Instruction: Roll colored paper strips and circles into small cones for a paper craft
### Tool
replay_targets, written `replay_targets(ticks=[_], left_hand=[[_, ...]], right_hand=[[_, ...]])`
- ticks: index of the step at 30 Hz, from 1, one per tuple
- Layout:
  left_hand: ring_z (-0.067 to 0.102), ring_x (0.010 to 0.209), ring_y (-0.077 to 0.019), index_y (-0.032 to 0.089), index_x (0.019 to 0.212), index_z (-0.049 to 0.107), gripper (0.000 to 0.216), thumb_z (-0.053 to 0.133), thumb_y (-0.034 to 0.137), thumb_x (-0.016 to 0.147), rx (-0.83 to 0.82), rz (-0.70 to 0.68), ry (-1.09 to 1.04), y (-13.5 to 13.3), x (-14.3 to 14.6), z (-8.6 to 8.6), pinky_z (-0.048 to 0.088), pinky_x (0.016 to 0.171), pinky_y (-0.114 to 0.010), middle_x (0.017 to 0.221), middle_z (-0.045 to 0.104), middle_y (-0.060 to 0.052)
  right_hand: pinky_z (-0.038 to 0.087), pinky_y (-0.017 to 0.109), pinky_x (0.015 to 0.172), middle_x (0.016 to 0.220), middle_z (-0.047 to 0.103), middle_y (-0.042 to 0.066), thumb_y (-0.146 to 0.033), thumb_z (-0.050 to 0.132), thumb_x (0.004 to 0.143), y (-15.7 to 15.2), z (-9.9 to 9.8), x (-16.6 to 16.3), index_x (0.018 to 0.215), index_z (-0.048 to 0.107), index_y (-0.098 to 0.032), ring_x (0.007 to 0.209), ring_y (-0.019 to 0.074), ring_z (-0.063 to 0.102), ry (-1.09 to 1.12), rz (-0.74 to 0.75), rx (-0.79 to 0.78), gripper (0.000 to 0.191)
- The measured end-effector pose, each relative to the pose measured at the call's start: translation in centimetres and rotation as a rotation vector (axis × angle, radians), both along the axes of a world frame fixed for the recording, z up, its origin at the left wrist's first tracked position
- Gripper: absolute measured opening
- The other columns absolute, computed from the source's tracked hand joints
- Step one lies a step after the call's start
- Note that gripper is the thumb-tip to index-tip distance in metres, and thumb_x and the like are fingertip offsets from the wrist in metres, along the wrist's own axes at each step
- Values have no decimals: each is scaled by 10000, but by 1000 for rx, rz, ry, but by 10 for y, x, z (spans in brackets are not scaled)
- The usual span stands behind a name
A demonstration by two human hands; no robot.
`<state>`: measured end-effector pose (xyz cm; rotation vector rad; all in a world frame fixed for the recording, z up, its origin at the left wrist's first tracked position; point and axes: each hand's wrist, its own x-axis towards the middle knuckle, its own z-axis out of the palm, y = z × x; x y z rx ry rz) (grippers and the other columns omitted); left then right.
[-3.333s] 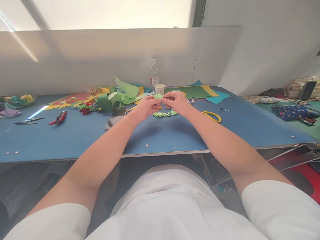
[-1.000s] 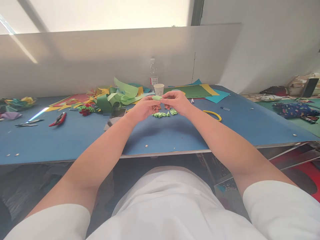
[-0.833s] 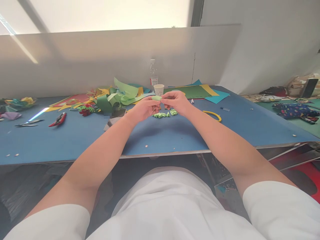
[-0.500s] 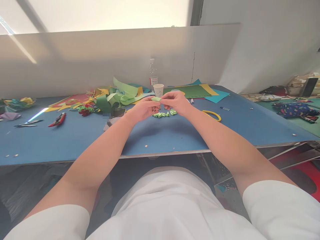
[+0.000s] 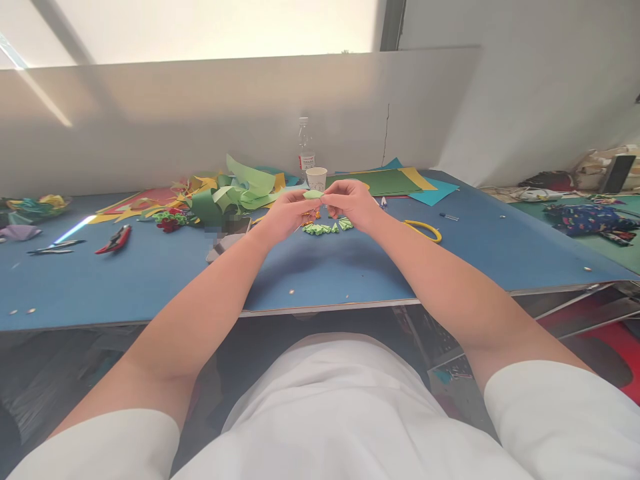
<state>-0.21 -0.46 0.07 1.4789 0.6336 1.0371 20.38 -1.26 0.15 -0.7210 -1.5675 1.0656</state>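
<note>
Both my hands meet above the middle of the blue table (image 5: 150, 280). My left hand (image 5: 286, 213) and my right hand (image 5: 350, 202) pinch the two ends of a small light green paper piece (image 5: 313, 194), fingers closed on it. A thin wire or stick seems to hang from it by my left fingers. Just beyond the hands, on the table, lies a row of small folded green paper pieces (image 5: 325, 228).
A heap of green, yellow and red paper scraps (image 5: 230, 190) lies back left. A paper cup (image 5: 316, 178) and water bottle (image 5: 305, 148) stand behind the hands. Coloured sheets (image 5: 395, 181), yellow scissors (image 5: 425, 231), red cutters (image 5: 116, 239) and pliers (image 5: 50, 249) lie around.
The hands have stayed in place, working the green piece with small finger movements; it sits slightly higher than half a second ago.
</note>
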Motion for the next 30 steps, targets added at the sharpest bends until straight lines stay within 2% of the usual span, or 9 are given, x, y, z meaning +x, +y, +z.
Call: replay_targets(ticks=[5,11,21,30], left_hand=[[634,739,-135,193,866,825,171,921,320,804,16,-61,9,-1,1,2,506,720,-296,850,735,-55],[711,784,-190,199,820,776,241,965,323,736,21,-35,12,-4,3,4,516,704,-326,814,748,-61],[648,713,-164,206,797,738,251,958,308,730,29,14,42,-3,3,2,480,671,-333,755,688,-35],[553,662,-130,212,730,704,269,960,293,718,24,41,9,4,3,-3,434,653,-320,679,544,18]], right_hand=[[489,276,562,647,651,-7,-381,959,781,-4,2,0,837,795,-191,627,140,580,-33,0,41,257],[486,267,534,621,651,-6,-376,951,781,-3,2,-1,830,806,-182,608,138,587,-51,-32,56,248],[477,266,519,613,642,-4,-403,963,782,-4,2,-1,821,791,-176,605,140,584,-63,-54,53,288],[466,252,500,662,655,1,-332,945,822,-2,3,-2,817,764,-181,634,143,599,-86,-72,16,236]])
